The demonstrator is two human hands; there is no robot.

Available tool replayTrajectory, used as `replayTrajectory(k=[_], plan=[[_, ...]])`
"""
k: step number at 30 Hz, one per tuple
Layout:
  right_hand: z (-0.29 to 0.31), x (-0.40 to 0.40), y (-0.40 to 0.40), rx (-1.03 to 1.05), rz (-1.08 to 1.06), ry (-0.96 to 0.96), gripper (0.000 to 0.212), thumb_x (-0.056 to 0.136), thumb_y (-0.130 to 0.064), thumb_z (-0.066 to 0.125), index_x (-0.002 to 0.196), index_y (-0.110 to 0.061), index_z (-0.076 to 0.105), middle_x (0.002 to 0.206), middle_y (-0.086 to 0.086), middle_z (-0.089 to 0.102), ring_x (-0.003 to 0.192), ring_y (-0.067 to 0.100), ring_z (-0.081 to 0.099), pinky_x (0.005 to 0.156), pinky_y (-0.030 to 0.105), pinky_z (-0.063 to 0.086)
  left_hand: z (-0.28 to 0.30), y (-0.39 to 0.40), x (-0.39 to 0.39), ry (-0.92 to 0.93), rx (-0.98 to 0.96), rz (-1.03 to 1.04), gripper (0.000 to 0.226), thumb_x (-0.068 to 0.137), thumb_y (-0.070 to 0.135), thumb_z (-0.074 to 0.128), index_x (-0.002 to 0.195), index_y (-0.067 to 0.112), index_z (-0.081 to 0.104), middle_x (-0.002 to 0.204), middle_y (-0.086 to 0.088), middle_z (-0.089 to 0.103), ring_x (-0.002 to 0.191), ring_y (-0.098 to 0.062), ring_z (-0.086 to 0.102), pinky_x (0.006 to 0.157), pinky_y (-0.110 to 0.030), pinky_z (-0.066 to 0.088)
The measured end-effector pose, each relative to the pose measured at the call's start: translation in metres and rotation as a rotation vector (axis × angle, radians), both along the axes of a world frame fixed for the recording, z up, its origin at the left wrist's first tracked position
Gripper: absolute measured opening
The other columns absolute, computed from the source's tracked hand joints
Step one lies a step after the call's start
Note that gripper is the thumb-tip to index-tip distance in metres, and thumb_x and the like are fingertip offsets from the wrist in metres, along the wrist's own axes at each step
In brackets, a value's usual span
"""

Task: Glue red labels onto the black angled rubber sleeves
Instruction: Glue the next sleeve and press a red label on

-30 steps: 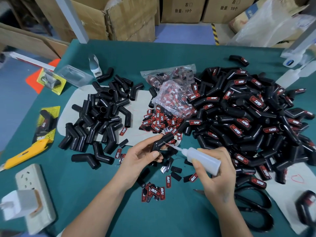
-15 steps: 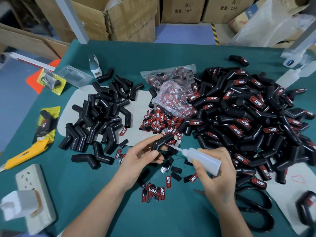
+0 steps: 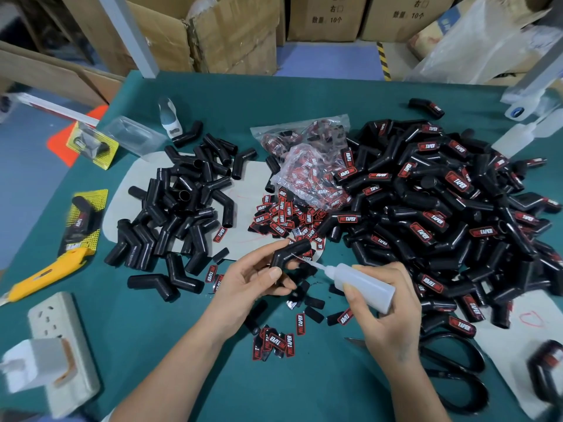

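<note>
The left hand pinches a bare black angled rubber sleeve by its lower leg, upper leg tilted up and outward, likely so its flat face is open to the nozzle; the right hand is wrapped around a translucent glue bottle, its fine tip touching or just short of the sleeve, I cannot tell which; this looks like the gluing step before a label goes on; loose red labels lie just beneath both hands, within easy reach; unlabelled sleeves sit beyond the left hand, the labelled heap beyond the right; black-handled scissors lie beside the right wrist, possibly crowding it.
</note>
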State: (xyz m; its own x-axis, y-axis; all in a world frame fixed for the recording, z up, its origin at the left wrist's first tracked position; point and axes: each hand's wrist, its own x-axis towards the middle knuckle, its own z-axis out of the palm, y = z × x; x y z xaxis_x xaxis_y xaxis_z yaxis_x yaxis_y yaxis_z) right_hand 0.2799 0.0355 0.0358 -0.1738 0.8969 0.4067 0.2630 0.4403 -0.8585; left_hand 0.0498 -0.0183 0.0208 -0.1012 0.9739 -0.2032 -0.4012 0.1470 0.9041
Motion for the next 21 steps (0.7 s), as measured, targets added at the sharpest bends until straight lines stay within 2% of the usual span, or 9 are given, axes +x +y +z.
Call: replayTrajectory(k=[8,14,19,21], plan=[[0.0001,-0.0002,0.0000,-0.008,-0.014,-0.004,0.021,0.088,-0.029,0.070,0.109,-0.027,0.065,0.104,-0.008,0.062,0.094,0.001,0.061,0.078,0.009,0.044,0.0007,0.0000,-0.0007,-0.008,0.006,-0.006,0.044,0.094,0.024,0.070,0.138,0.029,0.068,0.122,-0.017,0.074,0.089,-0.025,0.076,0.080,-0.028,0.062],[0.0029,-0.0006,-0.0011,-0.016,-0.010,0.004,0.026,0.088,-0.031,0.069,0.113,-0.038,0.063,0.107,-0.019,0.060,0.094,0.001,0.061,0.079,0.010,0.044,0.0017,0.0007,0.0023,0.002,0.005,0.002,0.044,0.091,0.025,0.072,0.134,0.033,0.071,0.122,-0.014,0.075,0.089,-0.025,0.076,0.080,-0.029,0.061],[0.0047,-0.0029,-0.0011,-0.001,-0.004,-0.004,0.026,0.089,-0.030,0.069,0.113,-0.037,0.063,0.105,-0.010,0.063,0.094,0.001,0.061,0.078,0.010,0.044,0.0017,0.0010,0.0021,0.013,0.020,0.004,0.044,0.091,0.024,0.072,0.134,0.033,0.070,0.123,-0.015,0.075,0.090,-0.025,0.076,0.081,-0.029,0.061],[0.0055,-0.0019,-0.0007,0.000,-0.011,-0.007,0.027,0.088,-0.031,0.069,0.113,-0.039,0.062,0.105,-0.015,0.062,0.093,0.001,0.060,0.078,0.010,0.044,0.0014,0.0012,0.0021,0.012,0.022,0.005,0.044,0.091,0.024,0.072,0.135,0.032,0.070,0.123,-0.015,0.075,0.090,-0.025,0.076,0.081,-0.029,0.060]])
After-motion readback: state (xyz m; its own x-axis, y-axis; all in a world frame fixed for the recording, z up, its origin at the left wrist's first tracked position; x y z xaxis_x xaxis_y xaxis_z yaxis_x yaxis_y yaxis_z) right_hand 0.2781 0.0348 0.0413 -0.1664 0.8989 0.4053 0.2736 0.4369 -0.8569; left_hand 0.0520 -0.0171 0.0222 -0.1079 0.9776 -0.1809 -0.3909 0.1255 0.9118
